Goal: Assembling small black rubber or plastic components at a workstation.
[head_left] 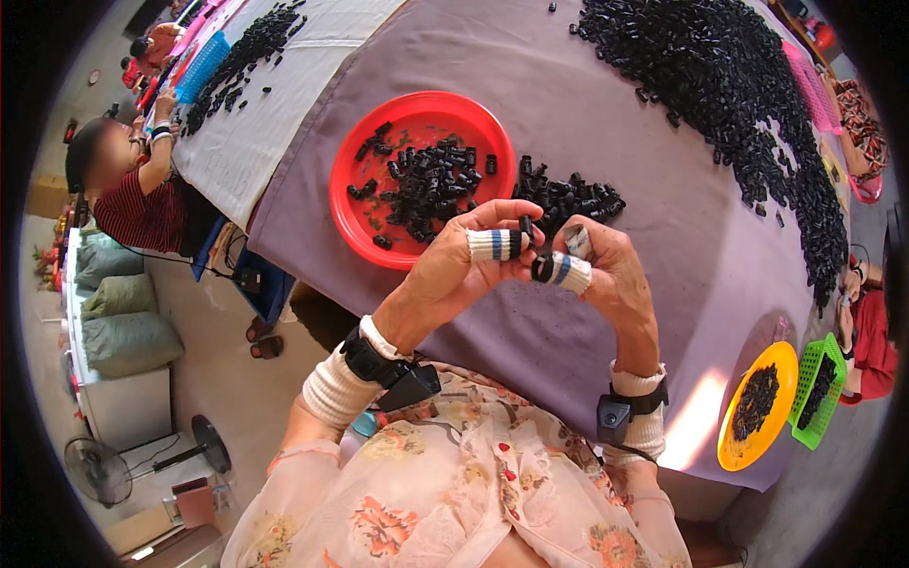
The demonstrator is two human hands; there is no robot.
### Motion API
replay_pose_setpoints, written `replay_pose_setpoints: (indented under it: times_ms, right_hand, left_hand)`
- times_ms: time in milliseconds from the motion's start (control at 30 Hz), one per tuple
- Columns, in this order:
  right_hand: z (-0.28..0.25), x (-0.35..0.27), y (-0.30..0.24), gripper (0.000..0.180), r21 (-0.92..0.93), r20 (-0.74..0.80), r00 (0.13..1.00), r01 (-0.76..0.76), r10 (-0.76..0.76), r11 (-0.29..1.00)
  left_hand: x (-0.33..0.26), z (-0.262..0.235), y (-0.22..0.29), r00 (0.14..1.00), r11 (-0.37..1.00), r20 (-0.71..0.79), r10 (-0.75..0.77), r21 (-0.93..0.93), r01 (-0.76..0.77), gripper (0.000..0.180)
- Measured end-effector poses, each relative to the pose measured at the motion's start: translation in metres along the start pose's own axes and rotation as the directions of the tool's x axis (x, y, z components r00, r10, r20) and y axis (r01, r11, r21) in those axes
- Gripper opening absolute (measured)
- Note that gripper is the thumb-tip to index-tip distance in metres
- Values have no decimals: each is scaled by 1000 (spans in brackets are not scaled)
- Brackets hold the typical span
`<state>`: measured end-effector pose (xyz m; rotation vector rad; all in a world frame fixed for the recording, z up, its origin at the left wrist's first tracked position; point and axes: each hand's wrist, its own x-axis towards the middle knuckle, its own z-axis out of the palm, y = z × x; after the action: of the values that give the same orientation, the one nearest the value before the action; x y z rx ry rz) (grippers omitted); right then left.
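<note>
Fingers [502, 211] near red tray's rim [508, 163], bare cloth [686, 227] rightward

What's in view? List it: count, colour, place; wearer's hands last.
Red tray: one, red, centre-left
Yellow tray: one, yellow, lower right
Green basket: one, green, beside it
Blue basket: one, blue, upper left
Pink basket: one, pink, upper right
Black parts: many, black, heaped, in trays
Tablecloths: two, purple-grey and white, centre, upper-left
Sacks: three, grey-green, left
Fan: one, black, lower left
Co-workers: several, reddish clothing, edges
Left hand: one, white-blue finger-sleeve, centre
Right hand: one, white-blue finger-sleeve, centre
</note>
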<state>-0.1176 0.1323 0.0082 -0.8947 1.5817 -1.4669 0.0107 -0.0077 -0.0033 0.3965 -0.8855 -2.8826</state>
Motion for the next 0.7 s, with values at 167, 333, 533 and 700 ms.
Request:
replay_pose_setpoints:
  times_ms: [167,333,533,700]
  right_hand:
    - [5,5,8,35,-162,32,999,19,-14,987]
    - [8,7,12,36,-149,10,1000,1,1,989]
    - [8,8,16,35,-168,16,1000,-8,11,986]
    - [8,8,19,36,-159,51,998,52,-44,986]
  left_hand:
    - [-1,1,-3,999,1000,-48,25,-1,-26,33]
    - [-1,2,-4,999,1000,-49,6,1,-6,32]
    - [-2,5,-3,997,1000,-69,15,15,-14,30]
    - [-2,2,-5,994,998,-108,8,70,0,30]
